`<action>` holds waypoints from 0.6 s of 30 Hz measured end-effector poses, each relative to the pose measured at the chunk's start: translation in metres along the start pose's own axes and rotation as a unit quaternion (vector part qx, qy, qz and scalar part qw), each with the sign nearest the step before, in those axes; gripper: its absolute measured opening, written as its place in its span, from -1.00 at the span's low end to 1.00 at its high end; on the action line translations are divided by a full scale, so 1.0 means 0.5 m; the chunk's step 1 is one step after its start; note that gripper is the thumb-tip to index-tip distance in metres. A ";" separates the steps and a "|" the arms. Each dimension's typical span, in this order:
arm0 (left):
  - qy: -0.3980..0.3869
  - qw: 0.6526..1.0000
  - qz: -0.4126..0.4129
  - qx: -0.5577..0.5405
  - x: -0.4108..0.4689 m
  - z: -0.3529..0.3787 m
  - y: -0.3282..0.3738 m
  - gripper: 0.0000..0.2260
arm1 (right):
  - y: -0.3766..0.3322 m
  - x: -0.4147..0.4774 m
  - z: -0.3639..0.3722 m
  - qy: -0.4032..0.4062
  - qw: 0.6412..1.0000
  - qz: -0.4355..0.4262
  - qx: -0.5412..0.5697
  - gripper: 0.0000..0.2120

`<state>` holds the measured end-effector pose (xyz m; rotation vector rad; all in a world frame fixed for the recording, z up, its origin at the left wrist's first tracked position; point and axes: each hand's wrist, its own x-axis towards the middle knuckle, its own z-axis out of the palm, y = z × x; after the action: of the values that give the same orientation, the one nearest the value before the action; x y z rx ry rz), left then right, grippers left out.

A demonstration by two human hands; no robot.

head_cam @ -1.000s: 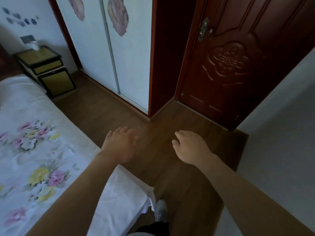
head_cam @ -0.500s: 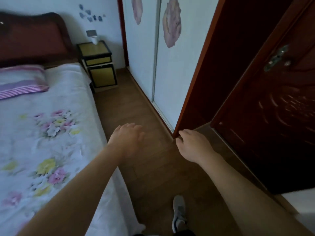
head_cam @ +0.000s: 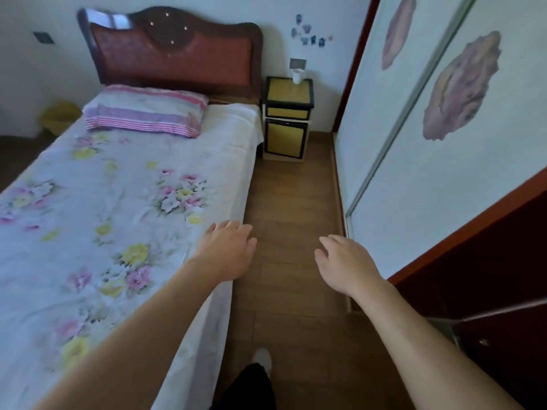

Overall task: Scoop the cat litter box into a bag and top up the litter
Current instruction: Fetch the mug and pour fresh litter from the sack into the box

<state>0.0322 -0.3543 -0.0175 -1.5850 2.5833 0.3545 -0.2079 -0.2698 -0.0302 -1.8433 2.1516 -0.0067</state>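
Note:
No litter box, scoop, bag or litter shows in the head view. My left hand [head_cam: 226, 251] is held out palm down over the edge of the bed, fingers loosely apart and holding nothing. My right hand [head_cam: 344, 263] hovers palm down above the wooden floor [head_cam: 291, 208], fingers apart, with nothing in it. Both bare forearms reach in from the bottom of the frame.
A bed [head_cam: 97, 202] with a floral sheet and a striped pillow [head_cam: 145, 112] fills the left. A yellow nightstand [head_cam: 287, 119] with a white cup [head_cam: 298, 76] stands at the aisle's far end. A sliding wardrobe [head_cam: 438, 161] lines the right. My shoe [head_cam: 262, 358] is on the floor.
The view has swung left, from the dark wooden door to the bed, headboard and nightstand. Both hands stay held out in front, holding nothing.

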 end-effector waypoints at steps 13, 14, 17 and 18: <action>-0.011 0.999 -0.027 -0.015 0.588 -0.097 -0.146 -0.58 | 0.040 0.628 -0.141 -0.015 0.999 -0.015 -0.035 -0.48; -0.019 0.999 -0.031 -0.014 0.633 -0.116 -0.153 -0.57 | 0.045 0.672 -0.160 -0.011 0.999 -0.012 -0.027 -0.47; -0.028 0.999 -0.025 -0.008 0.772 -0.162 -0.163 -0.57 | 0.069 0.797 -0.207 -0.003 1.000 -0.004 -0.016 -0.47; -0.031 0.999 -0.020 -0.007 0.820 -0.171 -0.165 -0.57 | 0.082 0.843 -0.218 -0.001 1.000 -0.001 -0.011 -0.47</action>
<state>-0.0783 -0.7665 -0.0274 -1.6000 2.5051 0.4119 -0.3262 -0.6908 -0.0303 -1.8570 2.1556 0.0174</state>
